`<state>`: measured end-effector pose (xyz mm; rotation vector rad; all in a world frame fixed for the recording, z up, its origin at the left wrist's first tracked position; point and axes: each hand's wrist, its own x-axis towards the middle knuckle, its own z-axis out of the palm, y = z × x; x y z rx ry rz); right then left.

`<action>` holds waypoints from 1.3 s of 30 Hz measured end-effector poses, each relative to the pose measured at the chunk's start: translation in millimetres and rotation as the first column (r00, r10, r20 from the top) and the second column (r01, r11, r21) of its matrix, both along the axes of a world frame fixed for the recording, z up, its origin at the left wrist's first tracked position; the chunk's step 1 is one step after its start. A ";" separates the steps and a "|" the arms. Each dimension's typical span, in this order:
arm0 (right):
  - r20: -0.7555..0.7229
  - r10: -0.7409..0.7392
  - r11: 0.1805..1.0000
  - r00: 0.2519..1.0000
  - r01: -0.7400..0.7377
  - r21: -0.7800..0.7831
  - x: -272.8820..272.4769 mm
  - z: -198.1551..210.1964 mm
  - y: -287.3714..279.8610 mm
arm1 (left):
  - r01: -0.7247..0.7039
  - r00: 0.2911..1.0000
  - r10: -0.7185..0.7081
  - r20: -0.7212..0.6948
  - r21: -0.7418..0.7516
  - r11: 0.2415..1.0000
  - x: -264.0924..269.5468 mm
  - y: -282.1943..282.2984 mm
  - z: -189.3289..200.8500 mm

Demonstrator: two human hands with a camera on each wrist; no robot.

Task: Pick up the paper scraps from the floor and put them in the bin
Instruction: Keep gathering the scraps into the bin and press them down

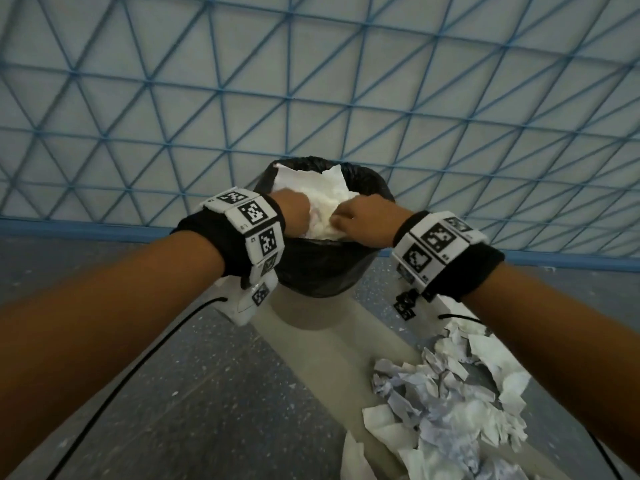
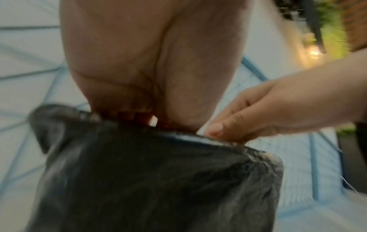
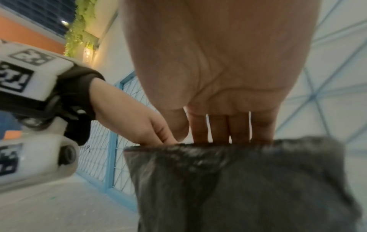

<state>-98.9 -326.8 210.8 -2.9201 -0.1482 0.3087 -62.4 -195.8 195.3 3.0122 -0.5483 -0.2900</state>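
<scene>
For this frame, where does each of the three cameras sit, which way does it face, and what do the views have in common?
Head: worn on the head, looking forward and down at the bin, white paper at its mouth and scraps on the floor; both forearms, left hand and right hand show.
Left wrist: under the left palm, looking along the fingers at the bin; the right hand enters from the right.
Right wrist: under the right palm, looking at the bin; the left hand and wristband show.
Shared: all see the bin and both hands.

Black wristbands point(image 1: 221, 237), white marker blocks point(image 1: 258, 233) (black-patterned), thin black cables point(image 1: 138, 365).
</scene>
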 end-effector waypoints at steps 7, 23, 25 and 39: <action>-0.083 0.018 0.993 0.996 -0.008 0.117 -0.6 -8.1 6.2 | -0.015 0.987 0.019 -0.161 0.028 1.000 1.9 -3.4 5.4; 0.009 -0.580 0.799 0.815 0.567 0.200 -15.3 -97.4 -250.1 | 0.381 0.920 -0.380 0.097 -0.449 0.808 -55.5 -160.1 -31.5; -0.053 -0.600 0.795 0.798 0.603 0.069 -24.3 -127.6 -276.9 | 0.329 0.913 -0.396 -0.100 -0.393 0.858 -49.6 -179.9 -73.7; -0.342 -0.304 0.926 0.889 0.361 0.114 -38.2 -234.7 -240.0 | 0.181 0.901 -0.285 -0.327 -0.315 0.932 -29.5 -225.2 -191.9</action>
